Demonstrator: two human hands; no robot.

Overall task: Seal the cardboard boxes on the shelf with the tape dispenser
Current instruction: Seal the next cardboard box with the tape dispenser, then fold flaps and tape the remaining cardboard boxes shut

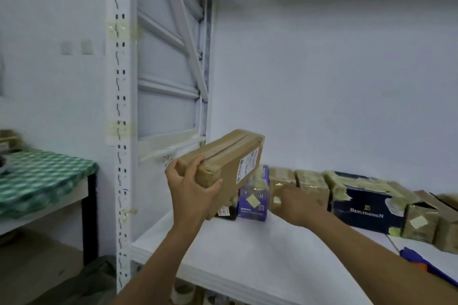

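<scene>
My left hand grips the near end of a flat brown cardboard box and holds it tilted in the air above the white shelf. The box has tape along its top seam and a white label on its side. My right hand reaches toward a small taped brown box in the row at the back of the shelf; blur hides whether its fingers hold it. A blue and orange tool, perhaps the tape dispenser, lies at the shelf's right edge.
Along the back stand a purple box, several taped brown boxes and a dark blue box. A white upright post bounds the shelf on the left. A table with a green checked cloth stands further left.
</scene>
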